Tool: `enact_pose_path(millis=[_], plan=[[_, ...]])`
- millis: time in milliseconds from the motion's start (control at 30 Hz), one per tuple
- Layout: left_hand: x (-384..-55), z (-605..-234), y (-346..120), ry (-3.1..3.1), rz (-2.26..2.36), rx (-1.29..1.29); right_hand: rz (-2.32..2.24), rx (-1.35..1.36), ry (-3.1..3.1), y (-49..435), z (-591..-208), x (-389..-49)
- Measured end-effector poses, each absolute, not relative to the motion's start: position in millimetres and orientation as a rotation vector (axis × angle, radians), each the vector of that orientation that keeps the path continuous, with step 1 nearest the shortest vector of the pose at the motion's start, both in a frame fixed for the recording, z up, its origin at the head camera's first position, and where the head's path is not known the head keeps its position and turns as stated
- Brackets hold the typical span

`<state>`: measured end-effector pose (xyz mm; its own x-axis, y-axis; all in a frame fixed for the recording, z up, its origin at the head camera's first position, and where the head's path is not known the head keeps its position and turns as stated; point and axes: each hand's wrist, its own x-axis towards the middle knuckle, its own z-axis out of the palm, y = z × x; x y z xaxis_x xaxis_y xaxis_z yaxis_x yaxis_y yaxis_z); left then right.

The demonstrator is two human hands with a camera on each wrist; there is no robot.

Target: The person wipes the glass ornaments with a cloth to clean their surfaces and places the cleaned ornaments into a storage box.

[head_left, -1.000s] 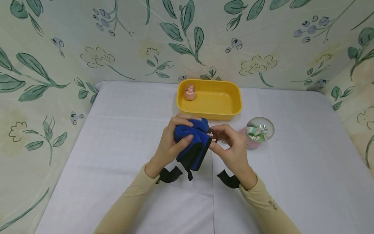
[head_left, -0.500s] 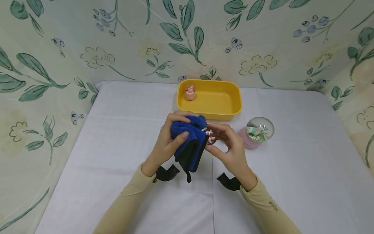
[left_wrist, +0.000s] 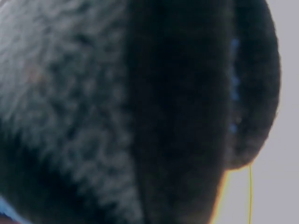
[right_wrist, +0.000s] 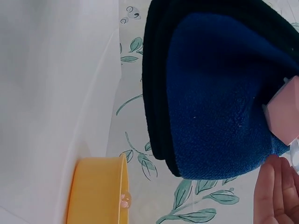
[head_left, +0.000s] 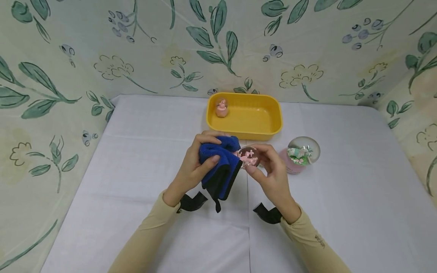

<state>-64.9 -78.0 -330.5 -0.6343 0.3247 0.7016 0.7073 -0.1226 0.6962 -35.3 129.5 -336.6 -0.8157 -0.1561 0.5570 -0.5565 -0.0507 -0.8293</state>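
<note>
My left hand (head_left: 191, 167) grips a folded blue cloth (head_left: 222, 161) with black edging, bunched in the palm with the thumb over it. My right hand (head_left: 275, 178) holds a small snow globe (head_left: 249, 156) with pink figures inside, fingers and thumb on either side of the clear dome. The globe lies sideways, its base end toward the cloth and partly hidden by it. In the right wrist view the faceted pink base (right_wrist: 284, 112) shows against the cloth (right_wrist: 215, 102), with fingers (right_wrist: 268, 191) just below. Dark cloth (left_wrist: 70, 102) fills most of the left wrist view.
Behind the hands stands a yellow tray (head_left: 246, 134) with a small pink snow globe (head_left: 222, 109) at its left end. A larger snow globe (head_left: 302, 153) with a pink base lies tilted on the white-covered table (head_left: 358, 182), right of my right hand.
The cloth and left hand have shifted slightly left. More of the small globe's dome now shows beside the cloth, turned so its pink figures are visible. The tray and larger globe are unmoved.
</note>
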Motion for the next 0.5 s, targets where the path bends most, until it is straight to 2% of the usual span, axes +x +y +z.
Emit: enact_pose_path(millis=[233,500], plan=[[-66.6,-333.5,-80.9,-1.879,-1.788,-1.137,2.090,0.825,-1.783,131.9,-335.4,-37.6],[-69.0,-336.4,-86.0,-1.898,-1.768,-1.108,2.131,0.781,-1.705,136.5,-331.8,-41.4]])
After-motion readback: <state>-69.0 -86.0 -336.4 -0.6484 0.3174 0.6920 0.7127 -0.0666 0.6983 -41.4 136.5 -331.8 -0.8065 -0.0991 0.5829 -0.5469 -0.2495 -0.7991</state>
